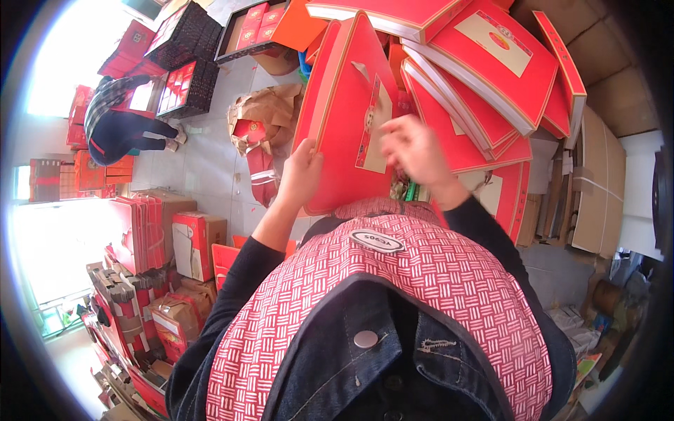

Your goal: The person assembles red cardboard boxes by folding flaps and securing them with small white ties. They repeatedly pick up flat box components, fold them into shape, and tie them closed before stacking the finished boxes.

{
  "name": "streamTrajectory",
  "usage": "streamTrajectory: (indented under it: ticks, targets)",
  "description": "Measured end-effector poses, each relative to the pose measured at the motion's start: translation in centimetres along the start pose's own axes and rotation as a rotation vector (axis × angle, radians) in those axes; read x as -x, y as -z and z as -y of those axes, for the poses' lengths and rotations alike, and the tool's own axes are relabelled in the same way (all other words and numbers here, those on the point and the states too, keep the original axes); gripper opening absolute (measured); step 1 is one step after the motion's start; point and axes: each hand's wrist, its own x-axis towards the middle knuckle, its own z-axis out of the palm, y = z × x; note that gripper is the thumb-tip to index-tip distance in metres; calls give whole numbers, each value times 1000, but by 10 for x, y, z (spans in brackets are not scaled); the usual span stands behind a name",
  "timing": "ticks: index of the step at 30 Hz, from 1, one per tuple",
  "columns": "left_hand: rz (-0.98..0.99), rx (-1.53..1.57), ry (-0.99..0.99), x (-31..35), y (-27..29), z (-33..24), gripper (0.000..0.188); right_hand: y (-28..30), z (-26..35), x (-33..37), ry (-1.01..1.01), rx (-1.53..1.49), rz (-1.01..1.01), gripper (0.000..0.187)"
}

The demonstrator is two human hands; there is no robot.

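Note:
A large flat red box [351, 165] with gold-lined edges stands tilted in front of my body. It carries a beige label panel [377, 156] with red and gold printing. My left hand [302, 168] is closed on the box's left edge, thumb upward. Just right of the label panel is my right hand [419, 149], raised over the box with its fingers curled and smeared by motion. Whether it holds anything cannot be made out. Several similar red boxes [502, 59] lie in an uneven pile beyond and to the right.
Crumpled brown paper [270, 111] lies on the tiled floor [200, 151] at left. A person [119, 126] bends over dark crates [186, 88] farther off. Bundled red and brown cartons [126, 302] line the lower left. Strapped flat cardboard [597, 186] leans at right.

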Motion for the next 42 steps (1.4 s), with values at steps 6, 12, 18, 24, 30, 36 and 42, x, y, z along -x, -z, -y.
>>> streamTrajectory:
  ticks: [6, 12, 18, 24, 30, 36, 42]
  targets:
    - [5, -120, -1, -3, -3, -8, 18, -50, -41, -17, -18, 163, 65, 11]
    - [9, -174, -24, 0, -10, -5, 16, -63, -49, -26, 89, 366, -27, 15]
    - [8, -232, -71, 0, -7, -15, 16, -65, -48, -29, 59, 367, -67, 15]
    - [-37, -460, -216, 5, -16, -17, 11, -68, -38, -27, 342, 626, -112, 11]
    - [31, -548, -228, 5, -20, -14, 17, -71, -34, -24, 372, 803, -76, 11]
    - [-17, -493, -264, 9, -26, -16, 11, -68, -23, -20, 346, 820, -59, 10]
    - [15, -485, -286, 12, -26, -17, 10, -69, -19, -17, 298, 847, -69, 11]
